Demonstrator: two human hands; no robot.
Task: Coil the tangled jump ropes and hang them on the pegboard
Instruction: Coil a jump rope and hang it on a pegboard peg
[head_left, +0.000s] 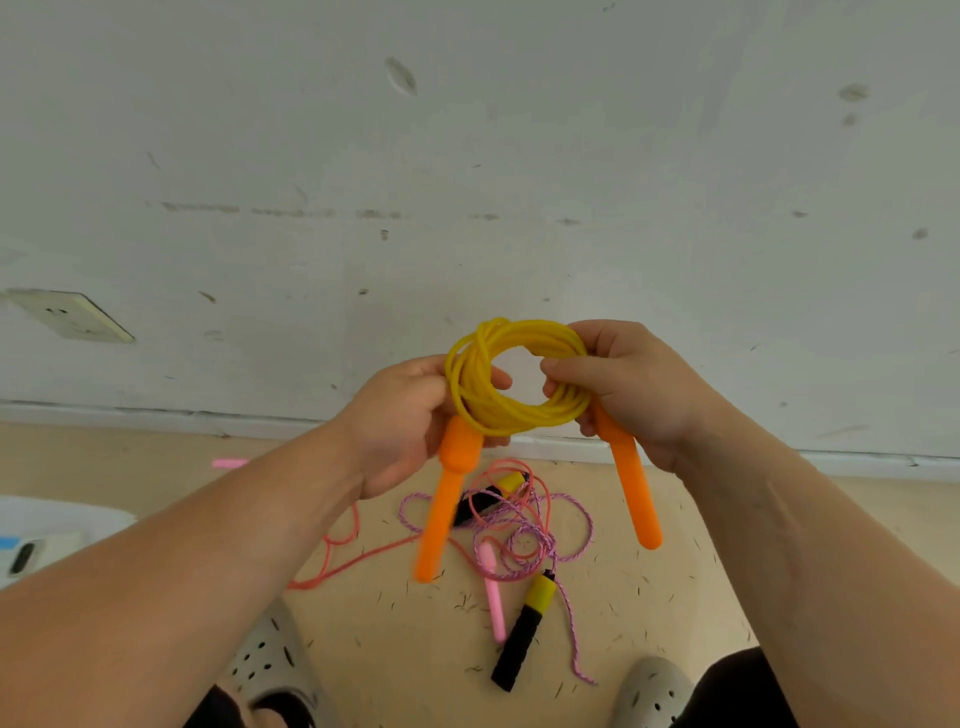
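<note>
A yellow jump rope (511, 410) is wound into a small round coil held up in front of the wall. My left hand (400, 421) grips the coil's left side and my right hand (631, 384) pinches its right side. Its two orange handles hang down, one below the left hand (441, 512) and one below the right hand (631, 488). On the floor below lies a tangle of a purple-white braided rope (574, 530) with black and yellow handles (524, 631) and a thin pink rope (358, 558) with a pink handle (493, 592). No pegboard is in view.
A scuffed white wall (467, 182) rises straight ahead, with a socket plate (70, 314) at the left. The tan floor (649, 587) is littered with small debris. My two grey perforated shoes (270, 660) (657, 691) stand at the bottom. A white object (47, 530) sits at the left edge.
</note>
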